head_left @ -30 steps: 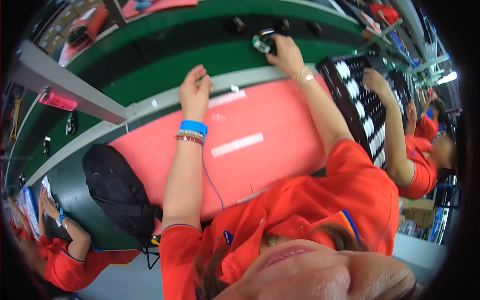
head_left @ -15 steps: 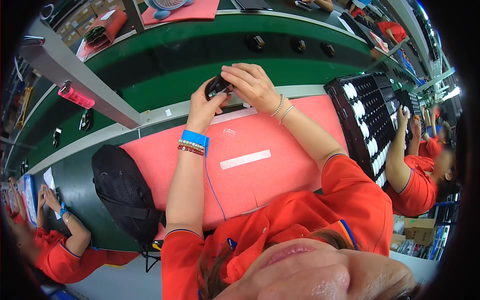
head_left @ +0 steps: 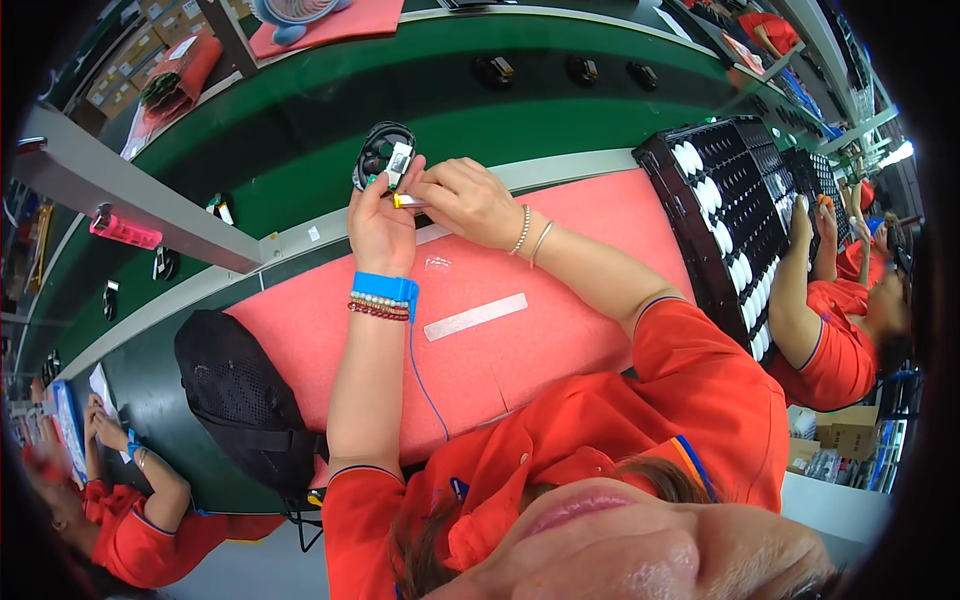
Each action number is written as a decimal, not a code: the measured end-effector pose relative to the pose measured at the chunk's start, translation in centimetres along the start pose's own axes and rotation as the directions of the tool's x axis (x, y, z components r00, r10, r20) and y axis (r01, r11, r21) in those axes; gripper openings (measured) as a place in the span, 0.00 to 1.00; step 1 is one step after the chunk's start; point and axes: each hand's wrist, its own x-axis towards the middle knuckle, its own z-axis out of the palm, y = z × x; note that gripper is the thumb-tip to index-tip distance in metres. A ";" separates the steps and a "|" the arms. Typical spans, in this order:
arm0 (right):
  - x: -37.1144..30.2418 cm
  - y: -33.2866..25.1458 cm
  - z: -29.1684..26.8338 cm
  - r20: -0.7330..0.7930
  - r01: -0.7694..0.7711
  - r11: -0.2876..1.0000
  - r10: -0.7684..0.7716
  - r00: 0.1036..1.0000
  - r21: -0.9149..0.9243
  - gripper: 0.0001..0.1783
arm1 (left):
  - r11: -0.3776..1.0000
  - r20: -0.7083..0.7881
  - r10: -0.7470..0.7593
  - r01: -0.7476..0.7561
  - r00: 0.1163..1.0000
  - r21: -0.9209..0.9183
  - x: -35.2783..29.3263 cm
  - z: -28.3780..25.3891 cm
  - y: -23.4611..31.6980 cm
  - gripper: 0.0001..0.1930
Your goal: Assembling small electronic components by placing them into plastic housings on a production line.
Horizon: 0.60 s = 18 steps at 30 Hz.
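Observation:
My left hand [head_left: 382,235] grips a black rounded device part [head_left: 370,150] with a looped black edge, over the near rim of the green belt. A white block [head_left: 399,160] and a bit of green show on it. Close beside it, my right hand [head_left: 470,205] pinches a small silver piece with a yellow end [head_left: 404,201], which looks like a flat battery pack. Its far end is hidden by my fingers. Both hands are above the far edge of the pink foam mat [head_left: 560,270]. A blue wrist strap [head_left: 385,288] with a thin cord circles my left wrist.
A white strip [head_left: 475,316] lies on the mat. To the left are a black mesh bag [head_left: 240,370] and a grey post [head_left: 150,200] with a pink holder. A black tray [head_left: 715,220] of white round pieces stands right. Similar black units [head_left: 582,69] sit on the belt; co-workers flank me.
Both hands have shifted left and drawn slightly apart. The device part has turned, so its white block shows. The small silver and yellow piece has come into sight in my right hand.

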 end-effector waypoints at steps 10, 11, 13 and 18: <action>-0.3 1.7 -0.8 -0.009 0.037 0.982 -0.036 0.999 0.186 0.17 | 0.751 0.054 0.135 -0.138 0.989 0.646 -0.2 0.7 1.7 0.26; -0.2 1.9 -0.9 -0.019 0.050 0.977 -0.047 0.999 0.209 0.16 | 0.723 0.076 0.127 -0.145 0.989 0.676 -0.2 0.8 1.7 0.27; -0.1 2.0 -1.3 -0.040 0.039 0.979 -0.032 0.999 0.202 0.16 | 0.731 0.079 0.073 -0.107 0.994 0.674 -0.2 0.6 2.1 0.26; -0.8 2.0 -0.4 -0.100 -0.068 0.977 0.089 0.991 0.203 0.18 | 0.796 0.134 -0.083 -0.016 0.987 0.605 -0.5 0.3 1.9 0.24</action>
